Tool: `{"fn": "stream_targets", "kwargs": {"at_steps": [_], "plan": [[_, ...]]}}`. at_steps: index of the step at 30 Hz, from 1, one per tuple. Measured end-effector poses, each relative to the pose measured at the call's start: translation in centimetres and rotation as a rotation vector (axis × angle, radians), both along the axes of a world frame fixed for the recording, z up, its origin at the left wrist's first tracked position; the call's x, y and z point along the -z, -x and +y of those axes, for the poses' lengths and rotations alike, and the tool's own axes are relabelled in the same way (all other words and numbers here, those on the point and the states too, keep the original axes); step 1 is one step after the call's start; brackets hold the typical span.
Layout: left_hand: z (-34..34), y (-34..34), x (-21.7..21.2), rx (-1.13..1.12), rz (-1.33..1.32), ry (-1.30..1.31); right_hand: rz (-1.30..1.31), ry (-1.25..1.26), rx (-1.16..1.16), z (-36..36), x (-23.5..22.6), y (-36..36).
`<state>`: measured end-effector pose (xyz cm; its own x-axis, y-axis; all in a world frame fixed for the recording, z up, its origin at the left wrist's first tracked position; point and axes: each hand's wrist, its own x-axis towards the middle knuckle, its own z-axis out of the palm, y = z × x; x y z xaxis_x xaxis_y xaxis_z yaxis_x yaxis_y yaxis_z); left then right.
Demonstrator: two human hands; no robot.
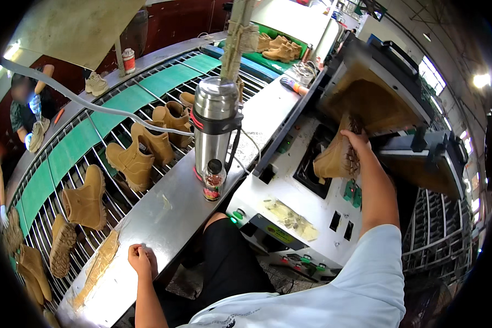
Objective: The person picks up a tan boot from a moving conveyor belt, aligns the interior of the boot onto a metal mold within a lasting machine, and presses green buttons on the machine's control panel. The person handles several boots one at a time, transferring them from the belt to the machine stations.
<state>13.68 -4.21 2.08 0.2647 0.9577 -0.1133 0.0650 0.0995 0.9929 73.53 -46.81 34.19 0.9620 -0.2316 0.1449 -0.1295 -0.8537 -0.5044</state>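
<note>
My right hand [357, 141] is wrapped round a tan boot [331, 158]. It holds the boot by the sole, over the dark recess of a white machine [290, 188] on my right. Above the boot stands the machine's raised padded lid [377, 82]. My left hand [141, 260] rests low over the metal counter [164, 218] with its fingers curled together. Whatever they may pinch is too small to make out. Near it, a strip of brown tape [99, 268] is stuck along the counter.
Several tan boots [86, 198] lie on the roller conveyor [112, 197] to the left. A steel thermos [213, 126] and a small bottle [214, 180] stand on the counter. Across the conveyor, a person [30, 109] in gloves handles a shoe. More boots [281, 49] sit at the far end.
</note>
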Motion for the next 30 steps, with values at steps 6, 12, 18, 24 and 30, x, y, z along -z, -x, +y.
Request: {"fn": "stream_targets", "kwargs": {"at_steps": [6, 12, 18, 24, 30], "plan": [[0.0, 0.8, 1.0, -0.017, -0.06, -0.003, 0.335, 0.033, -0.023, 3.4, 4.6, -2.3], [-0.2, 0.5, 0.9, -0.02, 0.023, -0.065, 0.221, 0.219, 0.016, 2.0, 9.5, -1.1], [-0.4, -0.7, 0.0, -0.034, 0.13, -0.105, 0.172, 0.222, -0.237, 2.0, 6.6, 10.5], [-6.6, -9.2, 0.3, 0.348, -0.069, 0.288, -0.374, 0.124, -0.316, -10.7, 10.3, 19.4], [-16.1, -21.3, -8.2, 0.74, -0.361, 0.927, -0.522, -0.113, -0.121, -23.1, 11.5, 23.6]]}}
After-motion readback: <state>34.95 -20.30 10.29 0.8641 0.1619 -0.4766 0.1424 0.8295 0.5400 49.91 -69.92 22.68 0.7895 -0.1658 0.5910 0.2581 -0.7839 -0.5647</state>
